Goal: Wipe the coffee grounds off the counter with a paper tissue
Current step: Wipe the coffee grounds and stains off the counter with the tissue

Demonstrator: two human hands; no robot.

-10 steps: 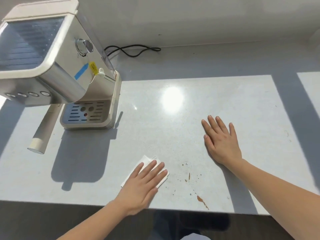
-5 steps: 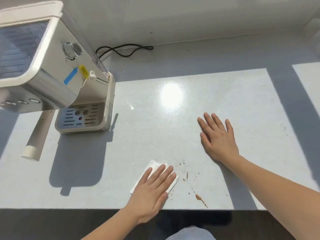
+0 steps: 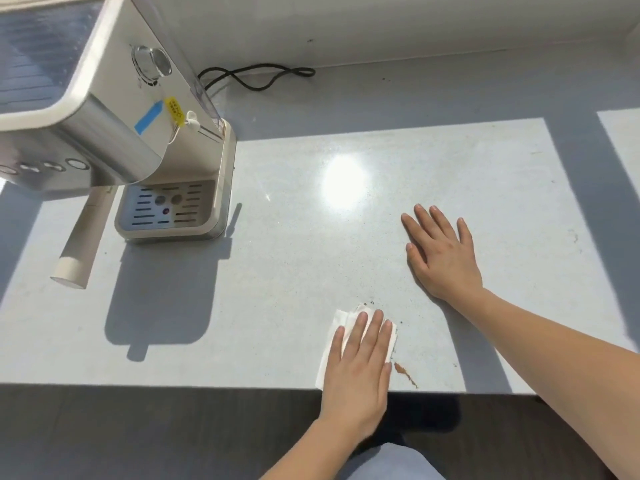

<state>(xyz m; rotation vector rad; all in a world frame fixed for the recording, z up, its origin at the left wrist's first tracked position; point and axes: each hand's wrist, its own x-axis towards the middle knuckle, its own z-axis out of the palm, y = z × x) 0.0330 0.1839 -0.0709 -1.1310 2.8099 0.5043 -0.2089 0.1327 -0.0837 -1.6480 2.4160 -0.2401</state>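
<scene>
Left hand (image 3: 356,372) flat, fingers together, pressing paper tissue (image 3: 341,323) on tabletop (image 3: 277,289) at lower centre; coffee grounds (image 3: 403,370) just right. Right hand (image 3: 443,258) flat, open, empty, centre right.

**Count of things on the counter**

One counter (image 3: 284,278). One coffee machine (image 3: 114,109), with one handle (image 3: 81,244) sticking out and one black cord (image 3: 256,76) behind it. One paper tissue (image 3: 341,323). Two hands: one left hand (image 3: 356,375), one right hand (image 3: 441,256). One brown smear of coffee grounds (image 3: 405,374), plus perhaps a few scattered specks, too small to count
</scene>
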